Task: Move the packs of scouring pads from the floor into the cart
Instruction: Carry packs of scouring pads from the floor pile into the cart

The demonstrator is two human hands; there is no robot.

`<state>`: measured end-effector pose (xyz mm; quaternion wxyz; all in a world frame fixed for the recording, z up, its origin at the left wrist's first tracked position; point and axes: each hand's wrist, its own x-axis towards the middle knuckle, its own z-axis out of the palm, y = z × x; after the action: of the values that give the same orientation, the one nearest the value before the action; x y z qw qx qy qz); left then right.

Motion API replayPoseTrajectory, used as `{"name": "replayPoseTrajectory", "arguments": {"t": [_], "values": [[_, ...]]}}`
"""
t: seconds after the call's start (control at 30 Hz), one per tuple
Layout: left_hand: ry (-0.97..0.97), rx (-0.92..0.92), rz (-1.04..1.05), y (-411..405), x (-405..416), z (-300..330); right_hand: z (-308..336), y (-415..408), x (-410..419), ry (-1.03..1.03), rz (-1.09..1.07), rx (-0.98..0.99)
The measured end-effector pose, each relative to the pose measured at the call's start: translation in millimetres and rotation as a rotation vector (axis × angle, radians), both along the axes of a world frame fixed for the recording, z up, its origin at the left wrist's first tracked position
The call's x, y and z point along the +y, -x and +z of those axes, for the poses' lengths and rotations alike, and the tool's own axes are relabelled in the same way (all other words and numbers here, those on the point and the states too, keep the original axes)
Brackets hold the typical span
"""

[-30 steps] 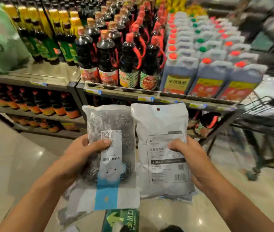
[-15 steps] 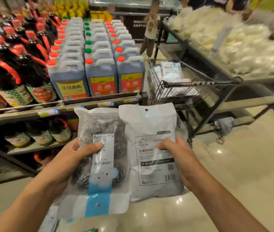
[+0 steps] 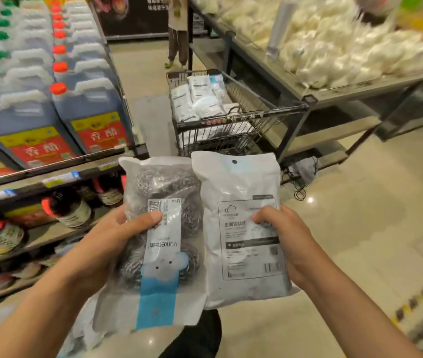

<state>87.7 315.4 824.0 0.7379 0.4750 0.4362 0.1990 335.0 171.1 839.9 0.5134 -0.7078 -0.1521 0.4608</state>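
Glossy tiled floor, stocked shelves

Cart ahead, seemingly beside shelves

open floor right of cart, jug shelf crowding left

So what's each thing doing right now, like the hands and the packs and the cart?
Left hand: grips the clear pack.
Right hand: grips the white pack.
Clear pack: sealed, held up, scourers showing inside.
White pack: sealed, held up beside the clear pack.
Cart: standing ahead, several packs already inside.
Jugs: capped, upright on the shelf.
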Motion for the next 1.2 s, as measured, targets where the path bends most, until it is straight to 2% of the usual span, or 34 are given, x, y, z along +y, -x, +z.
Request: {"name": "replayPoseTrajectory", "arguments": {"t": [0.5,0.9,1.2], "values": [[-0.012,-0.017,0.012,-210.5,163.7,30.8,34.1,-198.9,164.7,-0.053,-0.047,0.033],[0.083,0.021,0.279,-350.9,249.2,35.4,32.7,-363.1,306.4,0.061,0.183,0.141],[0.166,0.033,0.441,-381.8,306.5,21.4,15.6,-400.2,410.9,0.197,0.396,0.169]]}}
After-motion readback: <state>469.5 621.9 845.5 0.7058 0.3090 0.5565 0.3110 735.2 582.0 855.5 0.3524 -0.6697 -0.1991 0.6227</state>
